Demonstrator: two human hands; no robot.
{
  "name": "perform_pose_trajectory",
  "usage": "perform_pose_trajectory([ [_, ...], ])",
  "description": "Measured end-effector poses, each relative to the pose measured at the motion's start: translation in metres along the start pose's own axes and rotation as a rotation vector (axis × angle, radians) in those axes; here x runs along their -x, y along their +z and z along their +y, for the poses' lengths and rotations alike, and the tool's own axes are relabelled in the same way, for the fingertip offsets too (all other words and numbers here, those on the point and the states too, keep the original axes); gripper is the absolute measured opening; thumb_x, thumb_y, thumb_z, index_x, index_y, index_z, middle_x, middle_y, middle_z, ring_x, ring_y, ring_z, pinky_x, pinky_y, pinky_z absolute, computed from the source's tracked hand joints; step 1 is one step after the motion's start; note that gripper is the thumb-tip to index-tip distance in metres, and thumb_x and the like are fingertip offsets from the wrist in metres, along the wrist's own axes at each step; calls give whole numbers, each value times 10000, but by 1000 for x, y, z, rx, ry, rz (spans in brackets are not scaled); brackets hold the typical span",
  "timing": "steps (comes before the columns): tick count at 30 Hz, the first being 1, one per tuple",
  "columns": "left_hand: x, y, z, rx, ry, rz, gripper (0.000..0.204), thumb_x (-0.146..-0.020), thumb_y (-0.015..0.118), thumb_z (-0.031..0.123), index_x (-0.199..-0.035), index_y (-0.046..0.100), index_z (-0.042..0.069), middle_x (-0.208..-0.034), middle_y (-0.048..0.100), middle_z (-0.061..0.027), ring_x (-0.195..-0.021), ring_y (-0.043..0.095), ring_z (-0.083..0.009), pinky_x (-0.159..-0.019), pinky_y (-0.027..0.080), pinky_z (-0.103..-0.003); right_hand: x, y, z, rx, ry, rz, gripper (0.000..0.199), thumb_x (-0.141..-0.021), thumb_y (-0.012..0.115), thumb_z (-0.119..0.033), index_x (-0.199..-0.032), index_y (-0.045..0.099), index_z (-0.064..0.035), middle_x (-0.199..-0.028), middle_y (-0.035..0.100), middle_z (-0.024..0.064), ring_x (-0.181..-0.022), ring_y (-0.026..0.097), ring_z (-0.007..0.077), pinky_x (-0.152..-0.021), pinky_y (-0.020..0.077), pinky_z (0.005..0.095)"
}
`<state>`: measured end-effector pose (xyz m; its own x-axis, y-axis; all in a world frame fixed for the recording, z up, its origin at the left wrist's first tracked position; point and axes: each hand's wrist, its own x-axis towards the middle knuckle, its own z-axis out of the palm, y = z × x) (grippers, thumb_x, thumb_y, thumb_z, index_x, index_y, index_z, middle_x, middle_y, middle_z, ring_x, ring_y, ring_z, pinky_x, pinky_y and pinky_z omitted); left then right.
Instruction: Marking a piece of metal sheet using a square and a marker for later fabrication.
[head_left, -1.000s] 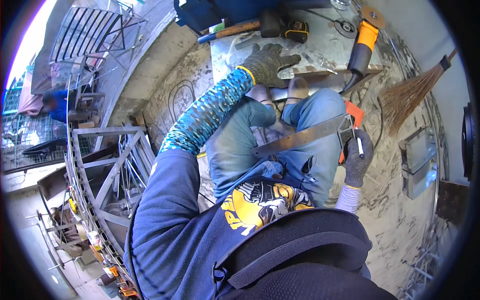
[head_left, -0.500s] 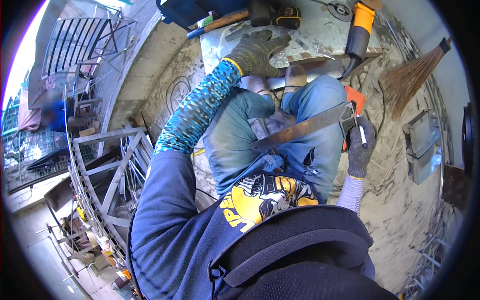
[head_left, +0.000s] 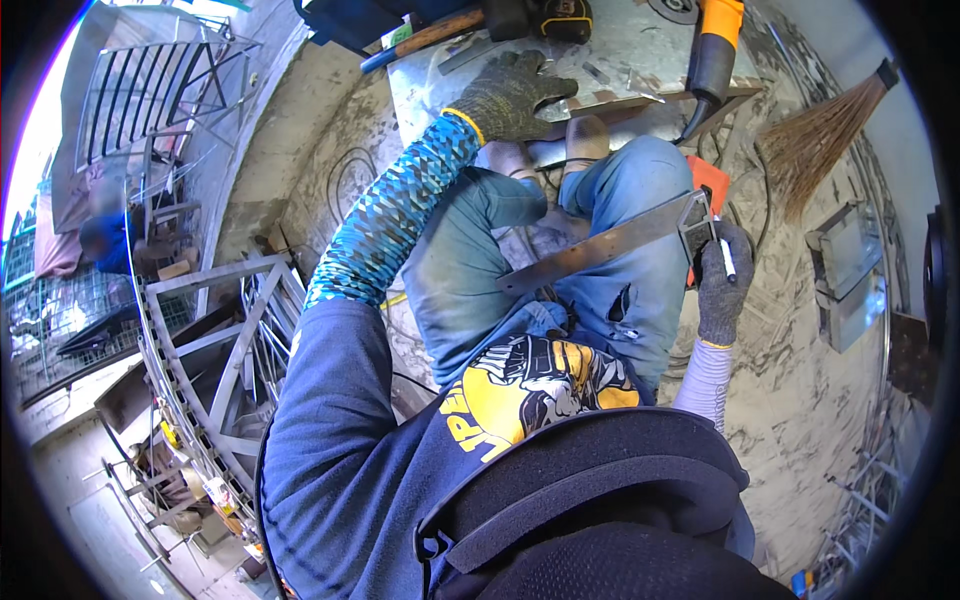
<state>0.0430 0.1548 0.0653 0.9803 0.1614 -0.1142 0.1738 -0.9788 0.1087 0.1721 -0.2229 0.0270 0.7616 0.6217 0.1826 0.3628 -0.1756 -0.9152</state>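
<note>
My left hand (head_left: 512,98), in a dark knit glove with a yellow cuff, lies on the near edge of a metal-topped low table (head_left: 415,100), fingers and thumb apart. Nothing shows in its grasp. My right hand (head_left: 724,295), in a grey glove, is closed beside my right knee. It holds a white marker pen (head_left: 728,260) and the head end of a metal square with a long flat blade (head_left: 600,252), which reaches leftward across my thighs. Against the square's head is a flat red-orange piece (head_left: 709,184); whether my fingers also grip it is hidden.
On the table lie a hammer (head_left: 435,35), a tape measure (head_left: 565,20), and an orange-and-black angle grinder (head_left: 716,60) with its cable trailing down. A broom (head_left: 825,145) leans at the right. Welded metal frames (head_left: 215,345) crowd the left, where another person (head_left: 112,245) is in blue.
The view has shifted slightly, so the table and tools sit a little higher. Both hands keep nearly the same positions, and the pen and square remain in my right hand.
</note>
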Motion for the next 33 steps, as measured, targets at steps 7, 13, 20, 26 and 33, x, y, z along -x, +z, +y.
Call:
perform_pose_trajectory([
  [7,1,-1,19,-46,-63,11,679,-768,758,428,-1404,524,382,-1479,405,-218,-1397,353,-429,-1082,267,-703,1,1,3,-17,21,21,272,-950,588,-180,-1152,630,-4,-838,580,22,-703,539,113,-614,442,279],
  [13,0,10,15,-20,-90,13,575,-799,732,414,-1350,583,341,-1449,438,-191,-1358,388,-424,-1070,290,-681,0,0,2,-11,28,0,260,-951,584,-178,-1137,628,-3,-842,568,20,-699,526,107,-611,437,278],
  [20,2,11,6,80,-85,85,746,-802,726,474,-1473,461,288,-1472,422,-187,-1380,364,-432,-1109,285,-632,0,0,-6,-47,55,-9,255,-929,576,-151,-1124,620,7,-873,571,40,-765,544,132,-673,455,303],
  [26,24,-34,-8,143,-151,221,1175,-626,869,488,-1563,264,117,-1573,316,-225,-1467,283,-386,-1219,217,-460,6,-2,3,-36,70,16,283,-935,579,-160,-1152,618,18,-944,605,59,-826,570,145,-732,478,316],
  [33,54,-13,-6,148,-385,23,1173,-629,866,480,-1573,247,160,-1540,362,-242,-1407,377,-418,-1156,334,-468,3,-2,16,-57,79,-8,309,-929,600,-200,-1140,615,26,-980,603,82,-865,574,176,-769,481,335],
])
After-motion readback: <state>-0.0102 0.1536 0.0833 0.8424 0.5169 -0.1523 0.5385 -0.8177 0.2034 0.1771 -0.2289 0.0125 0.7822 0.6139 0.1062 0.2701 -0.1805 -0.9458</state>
